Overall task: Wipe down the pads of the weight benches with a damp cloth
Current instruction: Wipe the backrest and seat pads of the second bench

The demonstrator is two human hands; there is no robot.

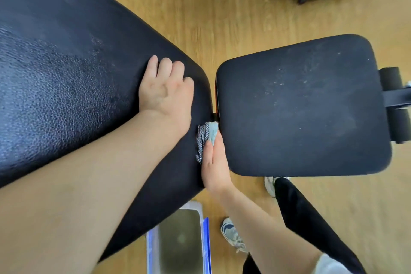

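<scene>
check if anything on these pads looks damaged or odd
Nothing looks damaged. The seat pad carries pale specks and smears, so it looks unwiped; the right hand presses the cloth in the gap beside it.

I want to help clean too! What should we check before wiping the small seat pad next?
1. The cloth under the right hand: ok, pressed at the gap between the pads.
2. The left hand steadying the big back pad: ok, it rests on it.
3. The seat pad clean: not ok, pale specks show.
4. The cloth damp enough: cannot tell.
5. The seat pad free of things: ok.
</scene>
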